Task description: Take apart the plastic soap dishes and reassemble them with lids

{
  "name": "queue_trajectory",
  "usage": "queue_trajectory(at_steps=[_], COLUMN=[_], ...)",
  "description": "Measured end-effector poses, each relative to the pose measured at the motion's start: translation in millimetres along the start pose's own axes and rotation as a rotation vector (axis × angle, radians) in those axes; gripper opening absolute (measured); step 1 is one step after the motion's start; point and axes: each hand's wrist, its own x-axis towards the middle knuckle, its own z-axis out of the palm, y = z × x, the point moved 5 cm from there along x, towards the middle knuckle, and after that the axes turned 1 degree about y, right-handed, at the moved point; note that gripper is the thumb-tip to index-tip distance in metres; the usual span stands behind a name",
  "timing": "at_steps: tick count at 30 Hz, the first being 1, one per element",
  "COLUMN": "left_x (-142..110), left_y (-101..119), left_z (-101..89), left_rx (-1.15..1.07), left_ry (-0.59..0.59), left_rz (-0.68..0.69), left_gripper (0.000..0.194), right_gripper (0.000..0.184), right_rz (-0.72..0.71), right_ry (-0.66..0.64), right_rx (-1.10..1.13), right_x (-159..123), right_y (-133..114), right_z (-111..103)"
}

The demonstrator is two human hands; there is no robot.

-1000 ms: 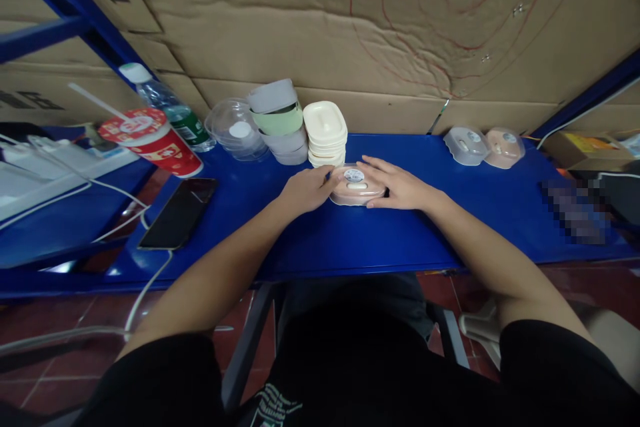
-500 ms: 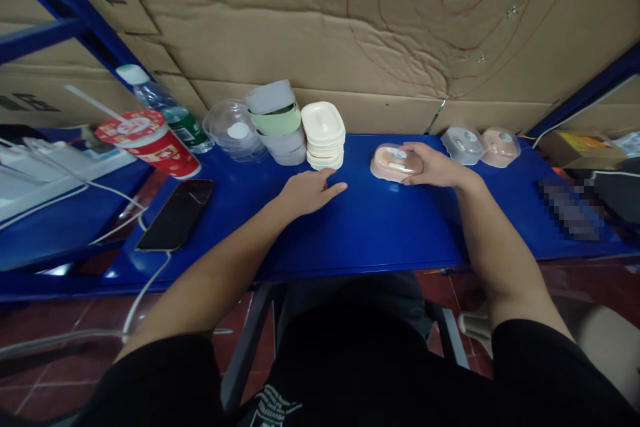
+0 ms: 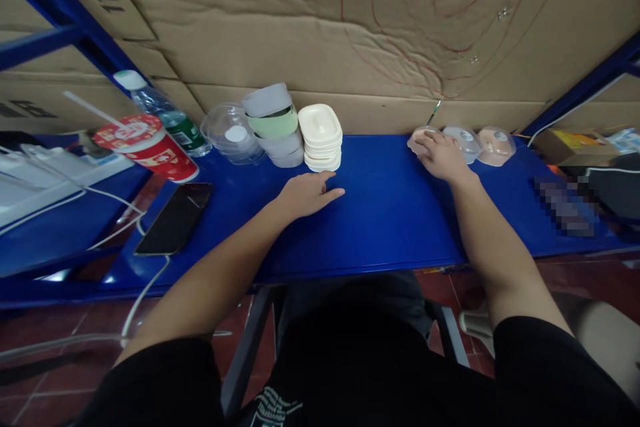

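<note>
My right hand (image 3: 443,156) is at the back right of the table, its fingers over the top and side of a peach soap-box-like container (image 3: 414,141) with a clear lid. That container stands beside a grey one (image 3: 466,144) and another peach one (image 3: 496,146), each with a clear domed lid. My left hand (image 3: 309,195) rests on the blue table with thumb and forefinger apart, holding nothing. Just beyond it rises a stack of cream lids or trays (image 3: 320,128). To that stack's left are piled grey and green tubs (image 3: 274,124) and clear plastic covers (image 3: 230,135).
A phone (image 3: 175,219) with a cable lies on the left of the blue table (image 3: 360,227). Behind it are a red paper cup (image 3: 155,150) with a straw and a water bottle (image 3: 170,117). Cardboard (image 3: 280,27) walls the back. A blurred patch (image 3: 567,207) is at the right.
My right hand has carried the peach container to the back right, beside the grey one. My left hand has stayed in place. The view has shifted slightly.
</note>
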Motion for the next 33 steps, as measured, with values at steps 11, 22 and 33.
queue_trajectory(at_steps=[11,22,33], left_x=[-2.0,10.6,23.6], left_y=[0.8,-23.3,-37.2], left_z=[-11.4,-21.6,-27.0], left_rx=[-0.05,-0.217,-0.197], left_ry=[0.178,0.415,0.453], left_rz=[0.069,-0.071,-0.092], left_gripper=[0.059,0.085,0.032], right_gripper=[0.073,0.069,0.064], right_rz=[0.154,0.069,-0.082], right_ry=[0.134,0.167,0.145], right_rx=[0.009,0.072,0.13], right_x=[6.2,6.4,6.9], right_y=[3.0,-32.6,-60.9], right_z=[13.4,5.1,8.7])
